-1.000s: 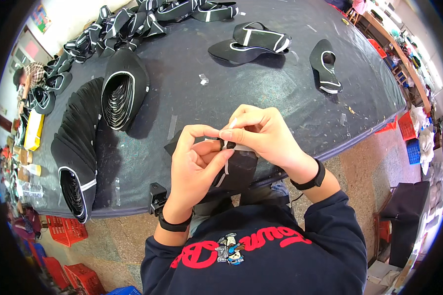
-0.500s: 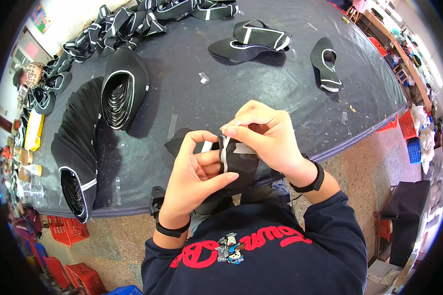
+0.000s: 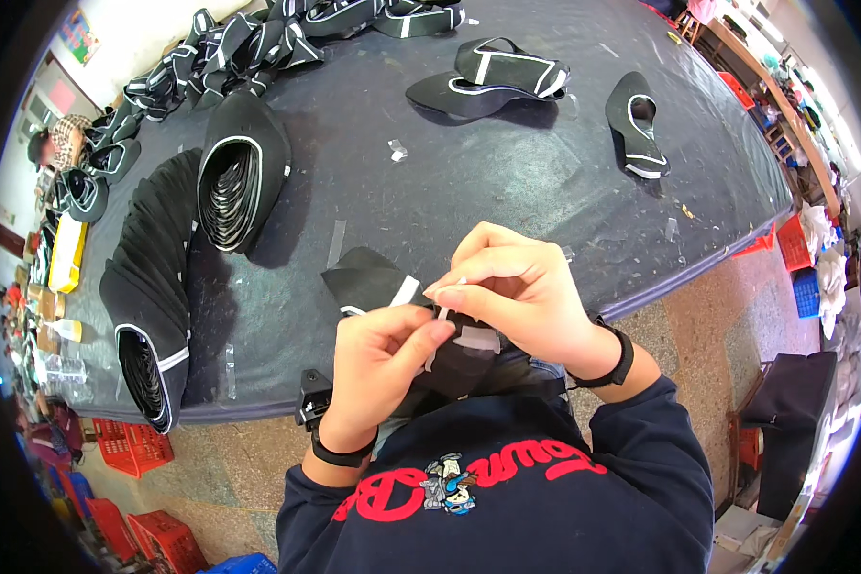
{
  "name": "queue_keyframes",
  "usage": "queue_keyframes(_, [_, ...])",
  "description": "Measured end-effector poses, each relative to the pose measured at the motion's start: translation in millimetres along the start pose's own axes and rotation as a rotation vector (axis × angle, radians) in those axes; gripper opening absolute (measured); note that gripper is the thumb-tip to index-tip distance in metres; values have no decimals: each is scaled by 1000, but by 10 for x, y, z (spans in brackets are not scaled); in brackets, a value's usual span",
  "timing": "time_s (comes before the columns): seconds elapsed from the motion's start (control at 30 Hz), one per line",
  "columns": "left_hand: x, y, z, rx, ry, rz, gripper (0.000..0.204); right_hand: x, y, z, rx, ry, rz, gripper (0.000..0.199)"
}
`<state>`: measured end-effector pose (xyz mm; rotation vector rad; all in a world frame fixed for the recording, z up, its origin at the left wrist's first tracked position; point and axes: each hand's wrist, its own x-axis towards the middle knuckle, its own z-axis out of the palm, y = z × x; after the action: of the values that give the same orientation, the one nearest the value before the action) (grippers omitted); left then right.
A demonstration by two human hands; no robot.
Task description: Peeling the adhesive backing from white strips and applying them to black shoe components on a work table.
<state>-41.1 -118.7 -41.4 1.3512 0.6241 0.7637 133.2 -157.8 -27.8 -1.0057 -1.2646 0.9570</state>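
A black shoe upper (image 3: 364, 272) with white edging lies at the table's front edge, its pointed part on the table and the rest beneath my hands. My left hand (image 3: 373, 368) is closed, thumb and forefinger pinching the upper's edge. Just to its right, my right hand (image 3: 536, 297) pinches the end of a narrow white tape strip (image 3: 443, 313) that runs down to the left fingertips. A pale patch (image 3: 476, 338) shows on the black material below the right fingers. My hands hide much of the upper's middle.
Stacked uppers (image 3: 153, 249) stand at the left, with another nested stack (image 3: 244, 172) beside them. More uppers are heaped (image 3: 249, 48) at the far left. Loose ones (image 3: 493, 84) lie far off, and a single upper (image 3: 638, 129) rests at right. A red crate (image 3: 132, 446) sits below the table.
My left hand has turned and closed from a looser hold into a pinch at the edge. Both hands have come slightly lower, and the upper's pointed part is more exposed.
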Motion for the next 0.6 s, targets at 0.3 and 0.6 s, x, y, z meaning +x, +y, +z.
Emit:
queue_keyframes(0.3, [-123,-149,-88,138,-176,434,10,-169,-55,-73,-65,-80,8,5])
queue_keyframes(0.6, [-157,-161,-119,164,-191,409,6,-239,-145,-106,-129,-191,-52,16])
